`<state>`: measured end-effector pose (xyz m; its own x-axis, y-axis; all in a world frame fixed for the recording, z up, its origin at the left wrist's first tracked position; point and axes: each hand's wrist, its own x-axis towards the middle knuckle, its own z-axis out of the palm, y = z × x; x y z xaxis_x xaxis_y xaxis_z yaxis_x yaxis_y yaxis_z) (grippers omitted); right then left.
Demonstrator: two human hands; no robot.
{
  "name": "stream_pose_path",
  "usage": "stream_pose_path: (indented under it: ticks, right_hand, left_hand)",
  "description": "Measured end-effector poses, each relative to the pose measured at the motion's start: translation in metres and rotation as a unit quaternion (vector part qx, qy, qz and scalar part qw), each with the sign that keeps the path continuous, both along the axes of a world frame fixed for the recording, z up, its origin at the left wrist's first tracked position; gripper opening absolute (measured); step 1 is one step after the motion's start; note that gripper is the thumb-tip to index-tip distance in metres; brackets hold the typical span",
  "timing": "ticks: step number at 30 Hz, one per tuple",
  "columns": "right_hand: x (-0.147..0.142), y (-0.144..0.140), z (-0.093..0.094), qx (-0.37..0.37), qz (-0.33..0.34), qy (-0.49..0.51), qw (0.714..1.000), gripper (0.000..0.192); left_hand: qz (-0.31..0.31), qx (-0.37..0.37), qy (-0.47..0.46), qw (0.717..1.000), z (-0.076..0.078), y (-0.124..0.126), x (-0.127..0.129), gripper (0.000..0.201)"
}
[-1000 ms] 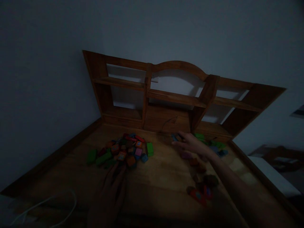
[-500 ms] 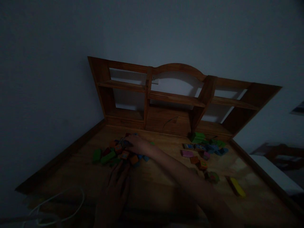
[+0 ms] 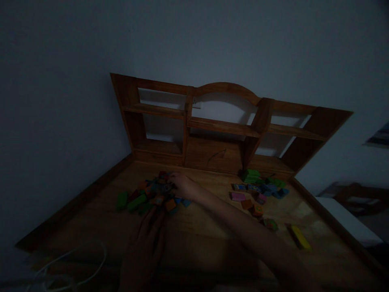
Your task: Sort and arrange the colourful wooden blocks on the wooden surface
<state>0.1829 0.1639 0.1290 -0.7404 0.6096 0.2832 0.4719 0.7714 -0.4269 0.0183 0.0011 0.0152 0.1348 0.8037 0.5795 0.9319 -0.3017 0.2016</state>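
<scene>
The scene is very dim. A heap of small coloured wooden blocks lies left of centre on the wooden desk. My right hand reaches across and rests on the far right side of that heap, fingers curled among the blocks; whether it grips one I cannot tell. Flat on the desk just in front of the heap lies my left hand, fingers spread, holding nothing. A second, looser group of blocks sits to the right, with a yellow block nearer me.
A wooden shelf unit stands along the back of the desk against a pale wall. A white cable loops at the near left. The desk has a raised rim on its left and right sides.
My right hand went from the right group of blocks over to the left heap and now sits on it. The left hand has hardly moved.
</scene>
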Motion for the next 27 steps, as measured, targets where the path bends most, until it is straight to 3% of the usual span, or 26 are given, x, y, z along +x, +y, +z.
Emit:
stream_pose_path:
  ticks: [5,9,11,14,16,18,22,27]
  right_hand:
    - [0.064,-0.016,0.016,0.013,-0.031,0.007,0.999,0.026]
    - [0.138,-0.029,0.034,0.073,-0.137,0.017,0.988,0.021]
    - [0.184,-0.032,0.042,0.096,-0.211,0.017,0.973,0.019]
    - [0.260,-0.031,0.047,0.144,-0.344,-0.008,0.928,0.024]
    - [0.310,-0.030,0.042,0.158,-0.407,-0.029,0.899,0.027]
    - [0.356,-0.029,0.033,0.126,-0.446,-0.036,0.886,0.033]
    - [0.419,-0.034,0.013,0.083,-0.431,-0.062,0.896,0.036]
    - [0.443,-0.052,0.003,0.048,-0.410,-0.064,0.908,0.044]
  left_hand:
    - [-0.012,0.000,0.016,1.000,-0.001,0.000,-0.002,0.050]
    - [-0.017,-0.009,0.012,1.000,-0.002,0.000,-0.004,0.053]
    - [-0.013,-0.009,0.008,1.000,-0.002,0.000,-0.004,0.054]
    - [-0.022,-0.007,0.020,1.000,-0.003,0.000,-0.005,0.056]
    - [-0.030,-0.004,0.033,0.999,-0.005,0.000,-0.006,0.057]
    - [-0.048,-0.004,0.048,0.998,-0.007,-0.001,-0.008,0.056]
    - [-0.044,-0.005,0.031,0.999,-0.005,0.000,-0.006,0.054]
    - [-0.037,-0.009,0.039,0.998,-0.001,0.000,-0.004,0.056]
